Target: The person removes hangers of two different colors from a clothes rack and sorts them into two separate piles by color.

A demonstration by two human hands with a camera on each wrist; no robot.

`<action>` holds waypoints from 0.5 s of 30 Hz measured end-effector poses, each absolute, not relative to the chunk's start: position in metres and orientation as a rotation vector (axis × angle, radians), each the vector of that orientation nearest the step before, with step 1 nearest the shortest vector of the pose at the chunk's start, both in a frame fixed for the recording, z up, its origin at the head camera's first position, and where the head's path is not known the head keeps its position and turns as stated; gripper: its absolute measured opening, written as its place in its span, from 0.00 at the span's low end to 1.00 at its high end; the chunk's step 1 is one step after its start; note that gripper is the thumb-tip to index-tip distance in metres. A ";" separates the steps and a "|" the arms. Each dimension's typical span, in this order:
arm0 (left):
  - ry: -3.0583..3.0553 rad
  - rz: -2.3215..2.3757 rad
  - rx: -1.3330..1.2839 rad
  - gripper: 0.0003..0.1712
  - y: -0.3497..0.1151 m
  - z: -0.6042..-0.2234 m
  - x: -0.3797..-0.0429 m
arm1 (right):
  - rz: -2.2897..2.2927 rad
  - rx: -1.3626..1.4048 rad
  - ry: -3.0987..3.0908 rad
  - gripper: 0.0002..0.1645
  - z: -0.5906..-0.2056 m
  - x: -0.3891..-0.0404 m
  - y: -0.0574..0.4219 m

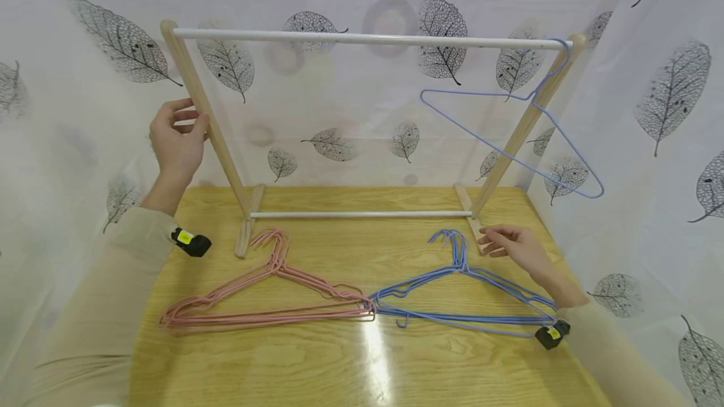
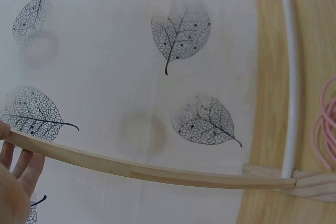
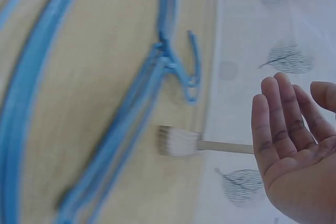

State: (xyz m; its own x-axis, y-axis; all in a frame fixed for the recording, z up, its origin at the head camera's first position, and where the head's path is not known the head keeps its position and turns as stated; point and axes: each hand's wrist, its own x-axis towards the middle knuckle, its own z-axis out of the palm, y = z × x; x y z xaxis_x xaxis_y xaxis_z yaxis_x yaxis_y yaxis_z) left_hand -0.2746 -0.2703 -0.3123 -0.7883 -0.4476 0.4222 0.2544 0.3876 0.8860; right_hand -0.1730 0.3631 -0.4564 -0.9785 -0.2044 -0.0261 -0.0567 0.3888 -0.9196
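Note:
My left hand (image 1: 180, 137) holds the left wooden post (image 1: 206, 108) of a small clothes rack. In the left wrist view, the thumb lies on one side of the post (image 2: 131, 169) and the fingers on the other. My right hand (image 1: 517, 247), with nothing in it, hovers beside the hooks of a stack of blue hangers (image 1: 459, 262); its fingers look straight in the right wrist view. One light blue hanger (image 1: 481, 140) hangs by its hook at the right end of the rack's white top rail (image 1: 367, 37). Several pink hangers (image 1: 277, 269) lie stacked on the table's left half.
The rack stands at the back of a wood-grain table (image 1: 317, 369), its feet joined by a white lower bar (image 1: 362, 214). Pink and blue stacks overlap at their inner ends. A leaf-patterned curtain (image 1: 351, 105) surrounds the table behind and at the sides.

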 end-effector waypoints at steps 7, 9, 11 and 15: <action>-2.016 -1.449 0.156 0.19 -0.271 -0.312 -0.275 | -1.851 -0.386 2.506 0.12 -0.404 -0.181 0.361; -2.013 -1.450 0.154 0.19 -0.271 -0.312 -0.274 | -1.920 -0.434 2.481 0.12 -0.389 -0.183 0.361; -2.011 -1.452 0.153 0.19 -0.270 -0.312 -0.274 | -1.975 -0.484 2.462 0.13 -0.373 -0.185 0.362; -2.013 -1.452 0.150 0.19 -0.270 -0.311 -0.274 | -2.113 -0.543 2.436 0.13 -0.342 -0.190 0.362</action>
